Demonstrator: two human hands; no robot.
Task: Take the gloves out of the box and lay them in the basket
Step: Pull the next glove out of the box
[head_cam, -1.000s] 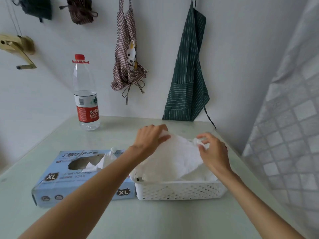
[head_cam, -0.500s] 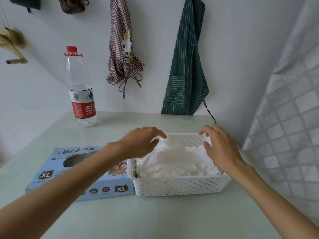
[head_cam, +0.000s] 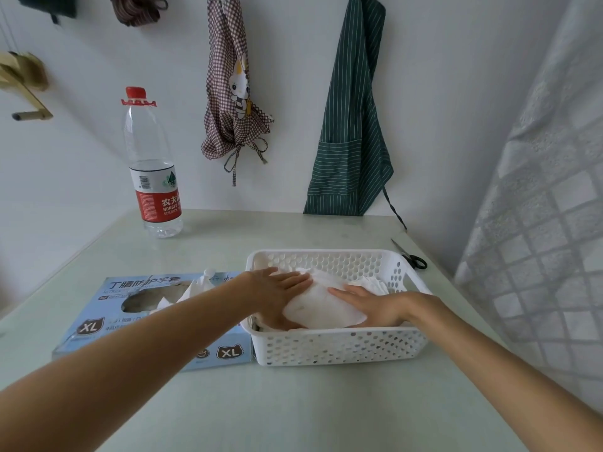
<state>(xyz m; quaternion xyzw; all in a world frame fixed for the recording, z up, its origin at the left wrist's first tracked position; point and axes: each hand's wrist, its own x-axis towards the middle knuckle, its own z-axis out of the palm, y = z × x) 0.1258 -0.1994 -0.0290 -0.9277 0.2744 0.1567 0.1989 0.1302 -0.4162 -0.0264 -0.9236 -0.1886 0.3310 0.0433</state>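
Head view: both flat, uncurled grips, left (head_cam: 280,290) and right (head_cam: 368,305), pressing gloves (head_cam: 321,308) into basket (head_cam: 339,349); springy pile beneath may puff out once released.

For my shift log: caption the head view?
Both hands press white gloves flat in the basket beside the box.

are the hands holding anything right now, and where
Nothing is gripped. The left hand and right hand lie flat on the white gloves in the basket.

Box (head_cam: 98,316) opening partly behind arm
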